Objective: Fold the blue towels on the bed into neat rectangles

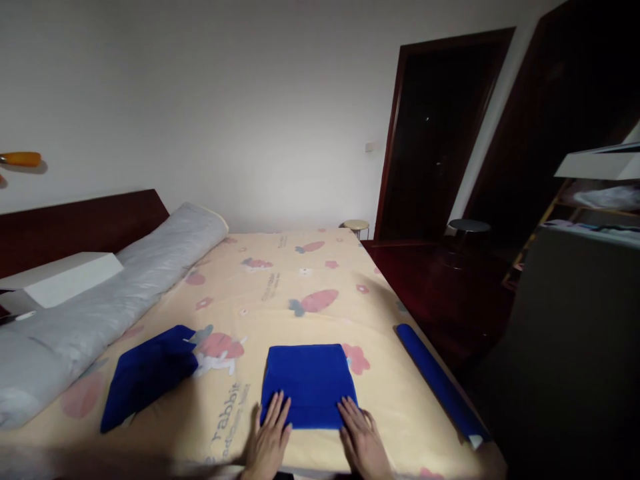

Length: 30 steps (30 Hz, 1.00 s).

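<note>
A blue folded piece of fabric lies flat in a near-square on the bed in front of me. My left hand rests on its near left corner with the fingers stretched out. On the near right corner lies my right hand, its fingers extended flat too. A crease or fold edge runs across the fabric near my fingertips. To the left sits another blue piece, crumpled at its right end. Along the bed's right edge lies a long blue roll with a white bit at its near end.
The bed has a yellow sheet with carrot and rabbit prints. A long grey bolster and a white box lie by the dark headboard. Beyond stand two stools, a dark door and a loaded shelf.
</note>
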Tool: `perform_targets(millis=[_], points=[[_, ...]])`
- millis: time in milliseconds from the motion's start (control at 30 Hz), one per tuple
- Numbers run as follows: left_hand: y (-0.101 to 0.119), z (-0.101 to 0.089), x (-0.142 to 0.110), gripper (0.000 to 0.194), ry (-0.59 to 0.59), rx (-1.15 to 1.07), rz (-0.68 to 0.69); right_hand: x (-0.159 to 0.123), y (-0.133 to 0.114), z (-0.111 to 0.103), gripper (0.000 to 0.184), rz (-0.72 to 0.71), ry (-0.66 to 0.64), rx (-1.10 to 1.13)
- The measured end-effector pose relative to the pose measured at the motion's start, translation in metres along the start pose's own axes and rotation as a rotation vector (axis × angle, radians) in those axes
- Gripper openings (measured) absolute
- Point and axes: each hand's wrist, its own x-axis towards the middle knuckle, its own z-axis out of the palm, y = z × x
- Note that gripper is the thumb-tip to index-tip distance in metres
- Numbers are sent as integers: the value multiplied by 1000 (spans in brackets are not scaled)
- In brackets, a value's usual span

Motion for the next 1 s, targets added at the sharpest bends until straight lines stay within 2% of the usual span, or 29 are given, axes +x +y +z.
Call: perform_targets(millis=[67,133,233,333,400,500,633,767,900,1000], points=[[-12,2,-9,57,89,36,-86,-6,11,0,48,60,81,-61],[-9,9,-15,58,144,50,-81,-9,8,5,49,58,115,-90],[11,22,-16,58,80,27,-55,-11,-7,20,51,9,98,-91],[20,26,-10,61,-34,-18,-110,-11,-10,28,50,53,84,-92],[15,20,-4,64,-91,-34,-111,-9,-5,26,52,97,61,-94],[2,6,2,67,-129,-8,-128,0,2,11,57,121,27,-101],[-7,-13,7,63,-110,-2,-208,17,-6,-16,41,101,40,-134],[-8,-32,5,57,-100,-53,-178,22,-13,-36,36,98,6,-98],[-13,-49,2,43,-123,-107,-124,17,-6,-43,33,94,-46,-66],[-17,-52,2,38,-139,-105,-151,16,1,-41,28,124,-69,-52]])
